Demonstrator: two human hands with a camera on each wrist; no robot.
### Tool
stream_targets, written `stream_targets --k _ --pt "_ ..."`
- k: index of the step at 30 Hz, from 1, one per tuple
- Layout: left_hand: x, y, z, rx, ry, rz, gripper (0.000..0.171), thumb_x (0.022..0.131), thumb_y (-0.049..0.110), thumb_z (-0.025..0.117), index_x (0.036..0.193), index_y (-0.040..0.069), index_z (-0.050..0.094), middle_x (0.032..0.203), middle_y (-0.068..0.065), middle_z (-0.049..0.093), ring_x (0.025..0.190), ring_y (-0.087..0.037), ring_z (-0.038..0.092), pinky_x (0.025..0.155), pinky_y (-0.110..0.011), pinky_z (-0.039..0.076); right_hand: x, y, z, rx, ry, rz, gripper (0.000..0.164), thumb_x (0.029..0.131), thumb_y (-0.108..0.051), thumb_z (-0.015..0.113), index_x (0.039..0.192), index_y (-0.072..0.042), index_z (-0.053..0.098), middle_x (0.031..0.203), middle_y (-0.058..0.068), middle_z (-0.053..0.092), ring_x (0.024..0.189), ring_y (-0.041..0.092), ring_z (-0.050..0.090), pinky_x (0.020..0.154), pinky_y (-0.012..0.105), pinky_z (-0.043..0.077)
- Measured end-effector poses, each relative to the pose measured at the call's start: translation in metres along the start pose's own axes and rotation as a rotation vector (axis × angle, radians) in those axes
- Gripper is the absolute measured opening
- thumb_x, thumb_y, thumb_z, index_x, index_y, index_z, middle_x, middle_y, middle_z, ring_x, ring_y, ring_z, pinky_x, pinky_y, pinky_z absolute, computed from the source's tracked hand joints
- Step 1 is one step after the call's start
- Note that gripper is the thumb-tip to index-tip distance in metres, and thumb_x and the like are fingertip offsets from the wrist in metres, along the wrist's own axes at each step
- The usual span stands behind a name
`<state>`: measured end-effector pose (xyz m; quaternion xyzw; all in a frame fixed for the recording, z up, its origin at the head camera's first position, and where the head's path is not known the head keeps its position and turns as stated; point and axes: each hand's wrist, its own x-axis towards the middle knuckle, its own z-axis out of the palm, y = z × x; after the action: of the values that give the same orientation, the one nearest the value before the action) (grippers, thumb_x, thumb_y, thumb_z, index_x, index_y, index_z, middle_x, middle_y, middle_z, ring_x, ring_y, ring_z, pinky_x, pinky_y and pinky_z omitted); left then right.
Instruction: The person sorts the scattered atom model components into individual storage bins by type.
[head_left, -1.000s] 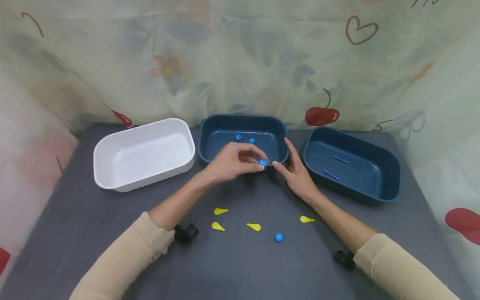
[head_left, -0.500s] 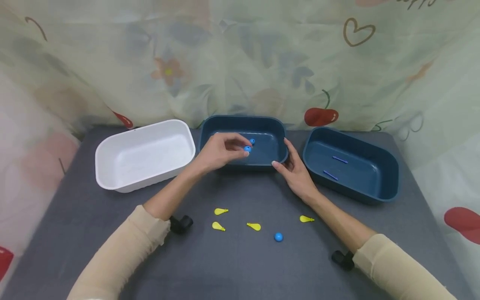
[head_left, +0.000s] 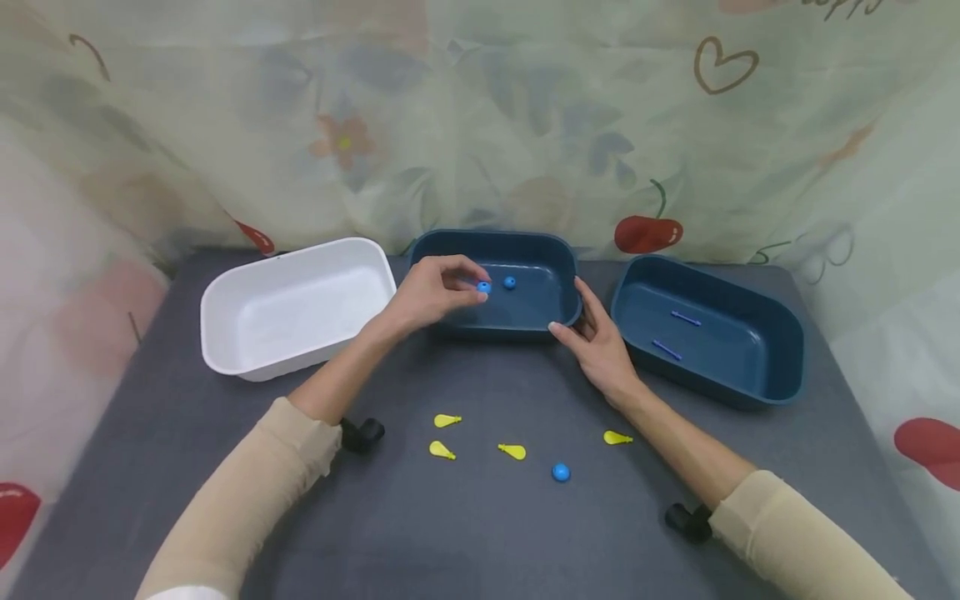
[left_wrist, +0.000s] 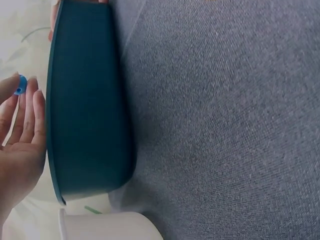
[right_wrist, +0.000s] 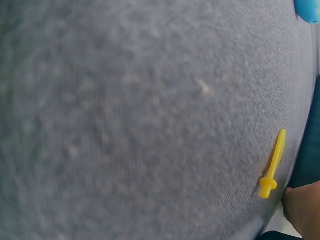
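Observation:
My left hand (head_left: 431,296) is over the middle dark blue bin (head_left: 495,336), pinching a small blue bead (head_left: 483,287) between thumb and fingertips. In the left wrist view the bead (left_wrist: 20,85) shows a hole, and the hand is above the bin's rim. Another blue bead (head_left: 510,282) lies on the bin's floor, just right of the held one. My right hand (head_left: 606,358) holds the bin's front right corner, thumb at the front rim and fingers along the right side. Only part of this hand (right_wrist: 305,207) shows at the right wrist view's edge.
A white bin (head_left: 300,312) stands at the left. At the right, another dark blue bin (head_left: 720,392) holds two thin purple-blue sticks (head_left: 686,318). Several yellow drop-shaped pieces (head_left: 512,452) and a loose blue bead (head_left: 561,472) lie on the grey table (head_left: 480,533) in front.
My left hand has moved left and back with the bead, from the bin's front right rim to over its middle. The right hand has stayed at the corner.

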<state>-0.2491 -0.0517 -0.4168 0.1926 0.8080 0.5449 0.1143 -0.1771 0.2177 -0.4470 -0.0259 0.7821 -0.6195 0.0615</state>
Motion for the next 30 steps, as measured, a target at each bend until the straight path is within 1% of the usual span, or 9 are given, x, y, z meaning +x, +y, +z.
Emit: stream_targets --k 7,10,16,22,26,30 --pt "0.007 -0.004 -0.003 0.022 -0.006 -0.002 0.022 0.09 0.016 0.076 0.11 0.009 0.072 0.11 -0.004 0.069 0.092 -0.016 0.07 0.082 -0.034 0.053 -0.003 0.004 0.001 0.059 0.044 -0.024 0.074 0.097 -0.011 0.065 0.158 -0.012 0.023 0.165 0.009 0.015 0.149 0.029 0.021 0.115 0.046 0.028" --pt "0.009 -0.007 -0.004 0.029 0.002 -0.004 0.022 0.09 0.016 0.076 0.11 0.008 0.073 0.11 -0.004 0.069 0.091 -0.017 0.07 0.083 -0.034 0.054 -0.003 0.004 0.002 0.072 0.051 -0.028 0.073 0.097 -0.01 0.065 0.158 -0.01 0.024 0.165 0.009 0.015 0.149 0.028 0.021 0.117 0.045 0.025" --pt "0.013 -0.012 -0.007 0.042 0.011 -0.023 0.022 0.09 0.015 0.075 0.111 0.007 0.073 0.109 -0.004 0.069 0.09 -0.016 0.07 0.082 -0.033 0.054 -0.002 0.003 0.004 0.081 0.056 -0.024 0.074 0.096 -0.01 0.066 0.158 -0.01 0.025 0.165 0.01 0.016 0.149 0.028 0.021 0.117 0.044 0.024" --pt "0.02 -0.014 -0.008 0.05 -0.008 -0.024 0.021 0.089 0.012 0.076 0.11 0.008 0.072 0.108 -0.006 0.068 0.092 -0.019 0.07 0.085 -0.035 0.054 -0.002 0.005 0.004 0.092 0.055 -0.03 0.074 0.096 -0.01 0.066 0.158 -0.011 0.025 0.165 0.01 0.016 0.149 0.028 0.021 0.117 0.044 0.024" --pt "0.027 -0.014 -0.008 0.058 -0.028 -0.031 0.022 0.089 0.011 0.076 0.11 0.006 0.073 0.107 -0.007 0.068 0.095 -0.019 0.069 0.088 -0.036 0.052 -0.001 0.006 0.004 0.096 0.053 -0.031 0.074 0.096 -0.01 0.066 0.158 -0.011 0.025 0.165 0.009 0.016 0.15 0.028 0.02 0.118 0.044 0.024" --pt "0.032 -0.015 -0.006 0.077 -0.035 -0.04 0.021 0.087 0.011 0.077 0.107 0.006 0.073 0.104 -0.006 0.069 0.093 -0.019 0.068 0.086 -0.034 0.052 -0.002 0.006 0.004 0.09 0.052 -0.025 0.074 0.097 -0.011 0.066 0.158 -0.011 0.024 0.165 0.009 0.015 0.15 0.028 0.02 0.118 0.044 0.024"
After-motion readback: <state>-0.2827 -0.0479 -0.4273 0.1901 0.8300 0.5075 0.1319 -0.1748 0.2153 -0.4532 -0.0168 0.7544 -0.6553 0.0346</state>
